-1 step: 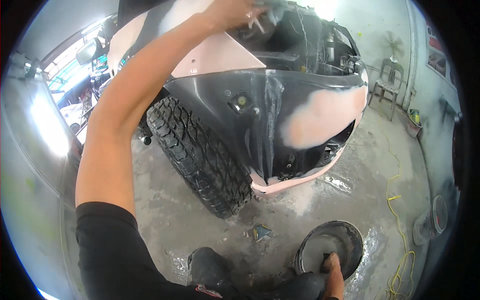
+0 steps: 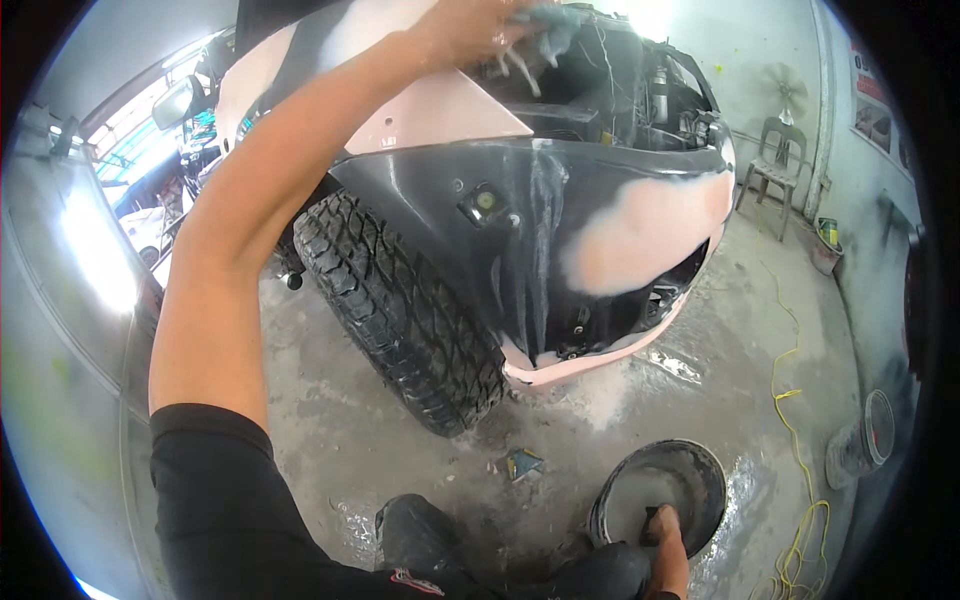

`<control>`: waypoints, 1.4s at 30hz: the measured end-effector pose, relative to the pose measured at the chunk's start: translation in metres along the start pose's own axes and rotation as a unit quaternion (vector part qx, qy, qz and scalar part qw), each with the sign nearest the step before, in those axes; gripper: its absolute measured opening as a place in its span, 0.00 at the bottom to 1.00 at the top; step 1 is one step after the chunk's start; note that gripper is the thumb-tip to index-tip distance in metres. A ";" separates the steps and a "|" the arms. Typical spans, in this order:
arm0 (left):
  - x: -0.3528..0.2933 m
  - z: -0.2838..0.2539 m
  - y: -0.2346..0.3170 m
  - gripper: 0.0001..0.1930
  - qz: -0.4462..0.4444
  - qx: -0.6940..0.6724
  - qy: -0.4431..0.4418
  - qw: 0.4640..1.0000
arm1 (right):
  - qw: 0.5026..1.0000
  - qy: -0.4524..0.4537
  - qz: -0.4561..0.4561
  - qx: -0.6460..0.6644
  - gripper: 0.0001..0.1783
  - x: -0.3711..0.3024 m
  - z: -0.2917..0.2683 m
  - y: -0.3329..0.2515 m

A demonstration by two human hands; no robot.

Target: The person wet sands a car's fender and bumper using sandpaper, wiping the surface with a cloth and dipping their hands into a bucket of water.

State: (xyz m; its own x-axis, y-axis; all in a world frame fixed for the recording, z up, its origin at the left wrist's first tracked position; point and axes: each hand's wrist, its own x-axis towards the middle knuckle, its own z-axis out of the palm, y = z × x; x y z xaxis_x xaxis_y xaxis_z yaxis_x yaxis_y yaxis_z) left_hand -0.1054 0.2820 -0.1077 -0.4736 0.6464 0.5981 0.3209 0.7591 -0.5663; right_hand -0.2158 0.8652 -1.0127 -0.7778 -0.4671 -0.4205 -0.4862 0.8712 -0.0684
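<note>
At the top of the view, my left hand is closed on a wet grey-blue cloth. Water strings down from it over the open engine bay of a vehicle. Below my arm, the vehicle's dark front corner panel carries pink patches of filler or primer and streaks of wet residue. My right hand reaches into a black tub of murky grey water by my knee. A dark piece shows at its fingers, too small to make out.
A knobbly black tyre stands under the panel. A small crumpled packet or scrap lies on the wet concrete floor. To the right are a yellow cord, a lidded bucket, a plastic chair and a small container.
The cloth in my left hand shows a little farther right, and the water strings hang lower. My right hand stays at the tub.
</note>
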 end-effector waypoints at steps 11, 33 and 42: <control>-0.104 -0.046 0.008 0.33 0.058 0.080 -0.088 0.991 | 0.995 -0.031 -0.074 -0.063 0.17 -0.026 -0.049 -0.061; 0.019 0.017 -0.010 0.14 0.000 0.108 0.007 0.994 | 0.991 -0.102 -0.081 0.019 0.15 -0.050 -0.048 -0.090; 0.071 -0.009 -0.040 0.17 -0.018 0.195 -0.048 0.979 | 0.995 -0.056 -0.074 0.049 0.13 -0.049 -0.089 -0.126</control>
State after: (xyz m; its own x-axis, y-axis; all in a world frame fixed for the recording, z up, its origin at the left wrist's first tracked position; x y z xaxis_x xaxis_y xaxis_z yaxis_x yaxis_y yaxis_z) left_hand -0.1443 0.2988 -0.0374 -0.5589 0.5962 0.5763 -0.0263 0.6819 -0.7310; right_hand -0.1518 0.7644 -0.9026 -0.6496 -0.5760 -0.4963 -0.5458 0.8077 -0.2230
